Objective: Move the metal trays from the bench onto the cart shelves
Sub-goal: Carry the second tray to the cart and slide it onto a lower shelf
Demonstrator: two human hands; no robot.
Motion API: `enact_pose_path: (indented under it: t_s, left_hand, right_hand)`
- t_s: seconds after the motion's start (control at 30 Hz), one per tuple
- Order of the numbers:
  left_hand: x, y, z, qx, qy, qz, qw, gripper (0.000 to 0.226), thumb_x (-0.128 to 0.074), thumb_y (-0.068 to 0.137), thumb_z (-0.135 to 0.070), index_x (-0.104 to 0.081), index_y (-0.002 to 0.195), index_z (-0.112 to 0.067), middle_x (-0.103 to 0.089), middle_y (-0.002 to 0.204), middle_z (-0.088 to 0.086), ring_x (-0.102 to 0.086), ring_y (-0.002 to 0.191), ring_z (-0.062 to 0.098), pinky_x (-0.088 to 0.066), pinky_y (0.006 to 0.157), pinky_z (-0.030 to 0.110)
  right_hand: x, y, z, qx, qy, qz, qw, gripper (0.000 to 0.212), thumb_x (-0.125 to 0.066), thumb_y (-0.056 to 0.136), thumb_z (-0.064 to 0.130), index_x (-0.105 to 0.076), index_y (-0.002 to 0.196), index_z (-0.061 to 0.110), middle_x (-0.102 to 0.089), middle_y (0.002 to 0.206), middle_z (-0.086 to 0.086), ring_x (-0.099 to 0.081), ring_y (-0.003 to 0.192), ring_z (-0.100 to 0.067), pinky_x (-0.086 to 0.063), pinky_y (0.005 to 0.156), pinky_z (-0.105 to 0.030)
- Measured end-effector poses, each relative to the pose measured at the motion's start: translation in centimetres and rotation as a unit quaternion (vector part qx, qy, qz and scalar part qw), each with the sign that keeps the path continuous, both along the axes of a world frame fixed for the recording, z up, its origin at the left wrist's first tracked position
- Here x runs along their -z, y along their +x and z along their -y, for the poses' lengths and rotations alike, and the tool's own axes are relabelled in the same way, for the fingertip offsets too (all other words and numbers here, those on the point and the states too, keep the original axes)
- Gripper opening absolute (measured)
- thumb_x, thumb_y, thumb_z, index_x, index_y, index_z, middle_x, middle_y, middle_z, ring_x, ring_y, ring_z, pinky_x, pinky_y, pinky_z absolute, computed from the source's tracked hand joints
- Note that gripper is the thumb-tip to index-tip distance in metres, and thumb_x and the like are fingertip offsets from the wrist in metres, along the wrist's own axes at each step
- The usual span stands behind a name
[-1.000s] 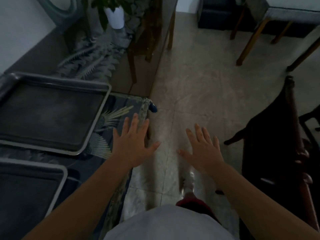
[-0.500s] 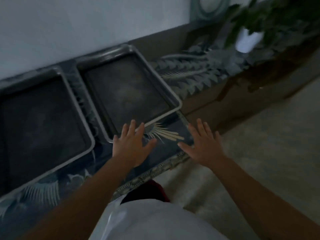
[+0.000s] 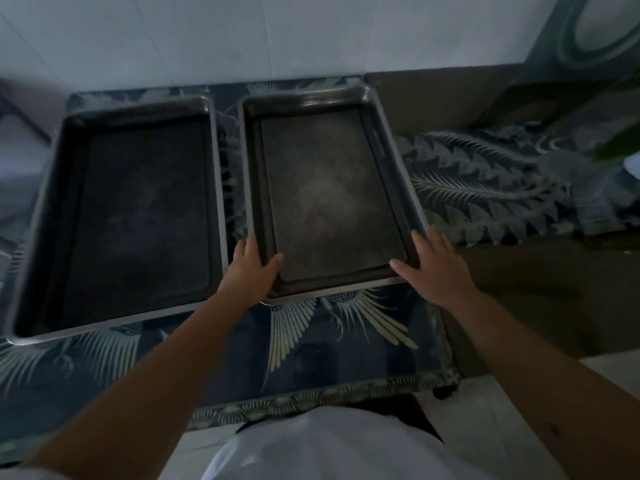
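Note:
Two dark metal trays lie side by side on a bench covered with a blue feather-patterned cloth (image 3: 346,344). The right tray (image 3: 329,202) is in front of me and the left tray (image 3: 138,216) sits beside it; both are empty. My left hand (image 3: 249,271) clasps the right tray's near-left corner, thumb inside the rim and fingers outside. My right hand (image 3: 433,271) lies at the near-right corner with fingers spread and the thumb over the rim. The tray rests flat on the cloth. No cart is in view.
A white wall rises directly behind the trays. To the right, a grey carved feather-like ornament (image 3: 485,188) lies on a dark brown ledge (image 3: 519,289), with a plant leaf (image 3: 623,140) at the edge. Pale floor (image 3: 491,427) shows at the lower right.
My view has swung from the floor and chairs round to the bench. Both hands have moved forward from open air onto the right tray's near corners.

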State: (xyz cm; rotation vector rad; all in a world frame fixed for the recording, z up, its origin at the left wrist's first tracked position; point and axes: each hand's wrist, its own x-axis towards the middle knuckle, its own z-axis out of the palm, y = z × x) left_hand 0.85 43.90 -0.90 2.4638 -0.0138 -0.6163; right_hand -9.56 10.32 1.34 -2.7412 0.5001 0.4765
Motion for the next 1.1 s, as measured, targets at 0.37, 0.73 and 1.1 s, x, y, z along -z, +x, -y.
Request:
enact_pose_path:
  t_s: [0.37, 0.73, 1.1]
  left_hand:
    - [4.1, 1.7, 2.8, -0.276, -0.066, -0.079, 0.956, 0.049, -0.037, 0.105, -0.048, -0.055, 0.127, -0.008, -0.059, 0.101, 0.005, -0.053, 0.077, 0.015, -0.04, 0.072, 0.035]
    - [4.6, -1.2, 5.0, -0.389, -0.156, -0.062, 0.906, 0.039, -0.043, 0.103, -0.047, -0.066, 0.098, -0.016, -0.068, 0.095, 0.013, -0.066, 0.089, 0.028, -0.053, 0.08, 0.044]
    - [-0.8, -6.3, 3.7, -0.418, -0.169, 0.013, 0.892, 0.04, -0.048, 0.102, -0.045, -0.066, 0.086, -0.013, -0.063, 0.075, 0.004, -0.06, 0.07, 0.02, -0.048, 0.063, 0.035]
  right_hand:
    - [5.4, 9.1, 7.4, 0.242, 0.191, 0.07, 0.949, 0.048, -0.043, 0.101, 0.045, -0.052, 0.134, 0.012, -0.058, 0.128, -0.015, -0.054, 0.111, -0.033, -0.041, 0.088, -0.038]
    - [6.4, 10.0, 10.8, 0.206, 0.192, 0.079, 0.956, 0.04, -0.04, 0.102, 0.042, -0.057, 0.085, 0.01, -0.056, 0.078, -0.01, -0.054, 0.07, -0.024, -0.035, 0.057, -0.034]
    - [1.8, 5.7, 10.0, 0.219, 0.254, 0.133, 0.933, 0.037, -0.048, 0.1, 0.04, -0.063, 0.091, 0.007, -0.054, 0.075, -0.011, -0.05, 0.066, -0.021, -0.038, 0.061, -0.034]
